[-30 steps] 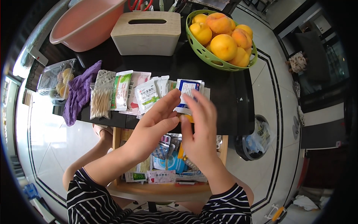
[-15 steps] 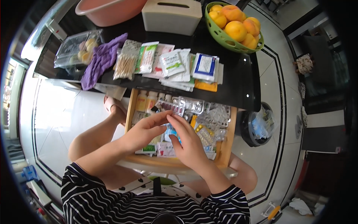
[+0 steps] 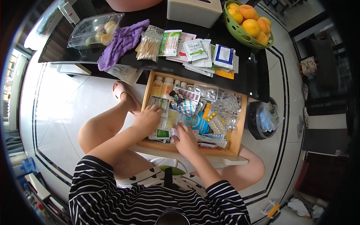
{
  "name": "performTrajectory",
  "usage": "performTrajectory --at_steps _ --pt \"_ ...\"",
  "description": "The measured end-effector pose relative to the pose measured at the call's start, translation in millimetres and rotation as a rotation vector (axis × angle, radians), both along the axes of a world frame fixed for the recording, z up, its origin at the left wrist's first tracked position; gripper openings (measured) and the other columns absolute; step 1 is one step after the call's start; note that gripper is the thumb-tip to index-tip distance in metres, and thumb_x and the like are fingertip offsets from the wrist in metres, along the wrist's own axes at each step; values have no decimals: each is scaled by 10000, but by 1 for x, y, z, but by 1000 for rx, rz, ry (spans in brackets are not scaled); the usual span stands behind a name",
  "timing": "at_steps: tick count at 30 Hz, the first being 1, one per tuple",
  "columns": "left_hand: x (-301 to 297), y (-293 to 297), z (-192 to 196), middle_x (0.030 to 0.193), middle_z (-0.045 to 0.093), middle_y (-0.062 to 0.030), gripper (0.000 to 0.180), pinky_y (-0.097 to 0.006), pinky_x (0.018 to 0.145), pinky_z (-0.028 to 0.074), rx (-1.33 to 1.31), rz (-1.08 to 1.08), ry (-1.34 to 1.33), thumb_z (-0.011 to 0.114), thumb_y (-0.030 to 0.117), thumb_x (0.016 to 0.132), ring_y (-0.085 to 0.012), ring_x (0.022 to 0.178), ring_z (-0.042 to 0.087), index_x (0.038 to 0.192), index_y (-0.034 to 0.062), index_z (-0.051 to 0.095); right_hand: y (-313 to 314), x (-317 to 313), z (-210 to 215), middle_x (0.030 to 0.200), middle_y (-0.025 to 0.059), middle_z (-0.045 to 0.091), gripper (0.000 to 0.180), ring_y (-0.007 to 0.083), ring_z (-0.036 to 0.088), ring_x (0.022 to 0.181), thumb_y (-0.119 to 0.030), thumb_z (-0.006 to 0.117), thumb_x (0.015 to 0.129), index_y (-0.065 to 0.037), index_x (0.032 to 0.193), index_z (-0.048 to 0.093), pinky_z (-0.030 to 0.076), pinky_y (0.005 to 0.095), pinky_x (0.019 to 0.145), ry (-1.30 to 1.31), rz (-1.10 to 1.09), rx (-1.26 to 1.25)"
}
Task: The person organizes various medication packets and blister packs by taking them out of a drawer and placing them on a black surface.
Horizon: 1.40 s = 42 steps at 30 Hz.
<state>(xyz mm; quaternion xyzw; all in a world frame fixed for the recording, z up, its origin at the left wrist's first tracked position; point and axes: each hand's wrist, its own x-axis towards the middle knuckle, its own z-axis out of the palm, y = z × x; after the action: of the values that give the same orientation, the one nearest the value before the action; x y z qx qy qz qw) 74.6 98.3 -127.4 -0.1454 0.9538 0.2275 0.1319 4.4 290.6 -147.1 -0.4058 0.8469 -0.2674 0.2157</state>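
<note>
The pulled-out wooden drawer (image 3: 243, 123) is packed with medicines. At its left side my left hand (image 3: 148, 119) rests with bent fingers close together over a pale packet (image 3: 160, 103); what its fingertips grip, if anything, is hidden. My right hand (image 3: 184, 140) is lower, near the drawer's front, its thumb and fingers closed around the edge of a pink-and-white packet (image 3: 174, 134). Between the hands lies a yellowish clear sachet (image 3: 171, 119). Around them are a red-capsule blister pack (image 3: 187, 94), a round blue package (image 3: 198, 122), a yellow-pill blister pack (image 3: 217, 123) and white bottles (image 3: 167, 87).
On the black tabletop (image 3: 243, 71) lie cotton swabs (image 3: 150, 48), several sachets (image 3: 195, 50), a purple cloth (image 3: 123, 41) and a clear plastic box (image 3: 95, 30). A green fruit bowl (image 3: 240, 32) and a white tissue box (image 3: 195, 12) stand behind. A trash bin (image 3: 258, 123) is to the right.
My hands were together above the drawer; they have moved apart and down onto its contents, the left to the left side and the right toward the front. The view has shifted slightly.
</note>
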Motion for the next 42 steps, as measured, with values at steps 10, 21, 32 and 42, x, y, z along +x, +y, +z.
performTrajectory --at_steps 10,21,32,42 --pt "-5 12 -30 1141 546 -132 514 -340 838 469 -373 -91 116 613 120 745 -246 1064 531 1223 -25 489 -12 4 -9 1216 158 524 339 352 507 1116 -43 603 799 -23 1132 546 429 417 946 18 -13 3" --pt "-3 17 37 894 636 -86 229 -352 749 490 -110 -55 445 592 99 757 -230 852 635 981 59 616 -9 -4 -7 1202 109 559 418 252 547 1099 -125 662 843 -47 1228 521 448 340 881 -573 -388 -342" --pt "-3 10 -15 1133 574 -149 419 -371 893 449 276 191 268 615 143 832 -291 1043 562 1223 20 528 0 -16 5 1014 18 613 197 98 576 875 -157 627 889 -64 1057 582 468 252 732 -1031 -838 -504" --pt "-4 11 -25 1055 538 -95 492 -369 849 441 -181 5 137 766 289 681 -276 999 550 1060 77 534 13 -17 -3 1050 24 594 222 114 565 905 -163 611 900 -69 1092 550 459 287 747 -1035 -878 -532"
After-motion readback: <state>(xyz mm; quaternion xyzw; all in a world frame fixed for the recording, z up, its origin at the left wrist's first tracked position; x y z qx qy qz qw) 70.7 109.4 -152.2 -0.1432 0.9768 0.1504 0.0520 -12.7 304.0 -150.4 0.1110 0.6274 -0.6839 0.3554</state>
